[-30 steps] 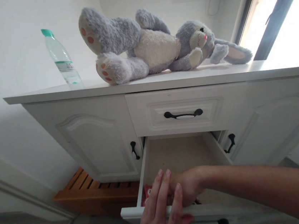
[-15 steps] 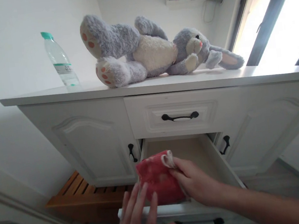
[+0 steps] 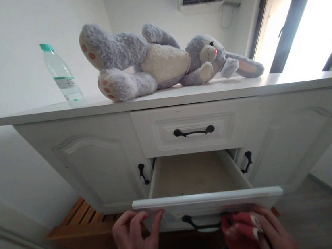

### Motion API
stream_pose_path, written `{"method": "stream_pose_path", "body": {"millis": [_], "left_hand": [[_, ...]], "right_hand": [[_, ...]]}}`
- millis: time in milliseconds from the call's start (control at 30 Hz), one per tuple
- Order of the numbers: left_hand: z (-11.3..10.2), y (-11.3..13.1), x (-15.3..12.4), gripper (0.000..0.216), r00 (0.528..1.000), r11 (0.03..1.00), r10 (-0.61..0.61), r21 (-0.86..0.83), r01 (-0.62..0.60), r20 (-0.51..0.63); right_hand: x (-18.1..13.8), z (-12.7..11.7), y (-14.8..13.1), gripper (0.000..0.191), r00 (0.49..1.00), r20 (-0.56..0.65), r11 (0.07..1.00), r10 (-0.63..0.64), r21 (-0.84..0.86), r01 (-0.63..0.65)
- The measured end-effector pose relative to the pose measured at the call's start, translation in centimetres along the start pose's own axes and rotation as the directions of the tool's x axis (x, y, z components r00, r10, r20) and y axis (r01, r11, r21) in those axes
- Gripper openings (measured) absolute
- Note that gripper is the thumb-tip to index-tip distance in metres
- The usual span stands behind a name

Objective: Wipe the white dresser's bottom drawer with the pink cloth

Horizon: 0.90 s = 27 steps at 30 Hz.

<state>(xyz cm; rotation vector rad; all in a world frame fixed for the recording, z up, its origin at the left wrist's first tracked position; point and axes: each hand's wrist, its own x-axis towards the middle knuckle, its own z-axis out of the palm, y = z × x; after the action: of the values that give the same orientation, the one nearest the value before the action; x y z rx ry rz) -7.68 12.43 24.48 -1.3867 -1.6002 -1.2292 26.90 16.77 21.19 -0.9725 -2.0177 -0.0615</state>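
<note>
Home, white cabinet (image 3: 168, 140), plush rabbit (image 3: 165, 65) (reclining)

Red cloth (image 3: 241, 240) cut off by bottom edge.

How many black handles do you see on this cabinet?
4: left door handle, right door handle, upper drawer handle, and open drawer handle, partly hidden at its right end by the red cloth.

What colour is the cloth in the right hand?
The cloth is red with some white, shown best in the head view, the only one.
</note>
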Motion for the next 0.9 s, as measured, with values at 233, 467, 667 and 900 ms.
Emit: {"method": "stream_pose_path", "body": {"millis": [233,467,667,900], "left_hand": [[5.0,-1.0,0.5,0.014,0.978,0.981,0.073,-0.188,-0.035,0.197],[8.0,-1.1,-0.2,0.054,0.888,0.989,0.129,-0.119,-0.085,0.441],[10.3,-1.8,-1.7,0.074,0.820,0.992,0.124,-0.069,-0.103,0.559],[10.2,-2.8,-2.0,0.071,0.811,0.985,0.172,-0.082,-0.153,0.560]], "right_hand": [[3.2,3.5,3.4,0.029,0.996,0.047,0.993,0.082,-0.093,-0.077],[7.2,6.4,4.3,0.036,0.943,0.010,0.941,0.334,0.059,-0.334],[9.0,4.7,1.8,0.046,0.725,-0.094,0.731,0.682,0.091,-0.676],[12.3,9.5,-6.6,0.037,0.913,-0.329,0.970,-0.243,-0.096,0.223]]}}
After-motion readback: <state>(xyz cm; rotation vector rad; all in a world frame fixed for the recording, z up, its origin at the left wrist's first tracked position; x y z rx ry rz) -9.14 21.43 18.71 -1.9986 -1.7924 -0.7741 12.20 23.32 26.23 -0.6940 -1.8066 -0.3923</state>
